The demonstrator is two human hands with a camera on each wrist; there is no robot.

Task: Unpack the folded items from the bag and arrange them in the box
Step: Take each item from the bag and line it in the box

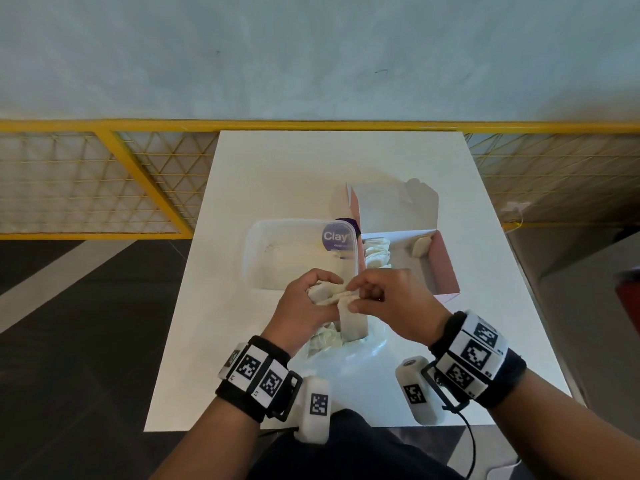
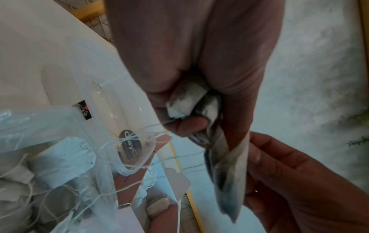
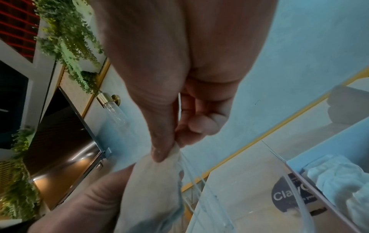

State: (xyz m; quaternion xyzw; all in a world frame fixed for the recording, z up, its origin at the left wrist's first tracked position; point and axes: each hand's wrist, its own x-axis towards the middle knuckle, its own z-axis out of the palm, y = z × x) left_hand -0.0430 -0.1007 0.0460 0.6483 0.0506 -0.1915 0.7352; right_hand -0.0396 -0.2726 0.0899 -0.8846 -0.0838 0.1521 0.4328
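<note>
My left hand (image 1: 308, 299) grips a bunch of folded cream cloth pouches (image 1: 329, 292) above the table's front middle. My right hand (image 1: 384, 299) pinches one pouch (image 1: 351, 325) of that bunch between thumb and finger; it hangs down. In the left wrist view the gripped pouches (image 2: 186, 102) sit in the left hand (image 2: 189, 63), with the hanging pouch (image 2: 227, 173) against the right hand (image 2: 299, 181). The right wrist view shows the right hand (image 3: 169, 78) pinching the cloth (image 3: 149, 189). A clear plastic bag (image 1: 346, 355) with more stringed pouches lies under my hands. The open pink box (image 1: 445, 268) at the right holds folded pouches (image 1: 377, 252).
A clear plastic tub (image 1: 263, 251) with a purple round sticker (image 1: 337, 237) stands left of the box, touching it. The box lid (image 1: 391, 206) stands up behind. The white table (image 1: 277, 168) ends at a yellow mesh railing (image 1: 104, 181).
</note>
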